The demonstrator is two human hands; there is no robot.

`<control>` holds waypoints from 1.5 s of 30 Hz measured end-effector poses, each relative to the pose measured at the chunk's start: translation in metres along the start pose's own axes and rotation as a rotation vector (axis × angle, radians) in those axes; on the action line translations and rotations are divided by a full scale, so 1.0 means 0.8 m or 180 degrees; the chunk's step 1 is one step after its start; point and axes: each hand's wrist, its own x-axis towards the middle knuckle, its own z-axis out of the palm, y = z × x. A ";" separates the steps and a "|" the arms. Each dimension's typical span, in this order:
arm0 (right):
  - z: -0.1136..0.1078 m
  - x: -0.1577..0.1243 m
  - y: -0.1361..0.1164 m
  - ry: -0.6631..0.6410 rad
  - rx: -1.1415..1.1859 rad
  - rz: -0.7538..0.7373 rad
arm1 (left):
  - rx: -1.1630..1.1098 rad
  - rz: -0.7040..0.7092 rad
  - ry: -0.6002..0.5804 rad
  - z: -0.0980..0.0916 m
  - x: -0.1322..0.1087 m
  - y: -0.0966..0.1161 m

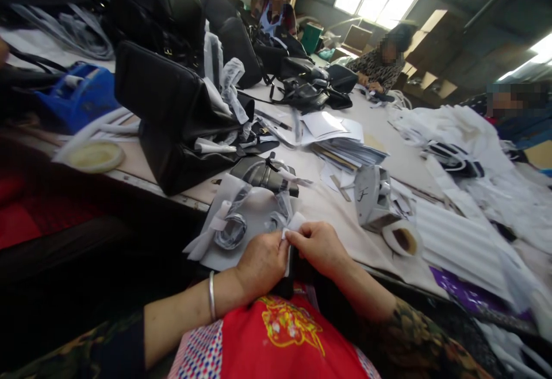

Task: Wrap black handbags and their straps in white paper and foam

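Note:
My left hand (264,261), a silver bangle on its wrist, is closed at the table's front edge. My right hand (322,245) meets it, thumb and fingertips pinched together. Between them both hands grip a strip of white foam wrap (295,221). Just behind my hands lies a grey bag panel (257,206) with plastic-wrapped handles or straps (233,230) coiled on it. More white foam (215,226) wraps its left side. A dark piece of the bag shows below my fingers, and my hands hide part of it.
A large black bag (168,114) stands left of centre, near a blue tape dispenser (80,96). To the right are a grey tape dispenser (373,198), a tape roll (402,238), stacked papers (340,137) and white foam sheets (461,247). Several people work across the table.

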 end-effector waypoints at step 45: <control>0.016 0.020 0.053 -0.0433 0.1812 -0.0869 | -0.2169 -0.1032 -0.0728 -0.017 -0.002 -0.009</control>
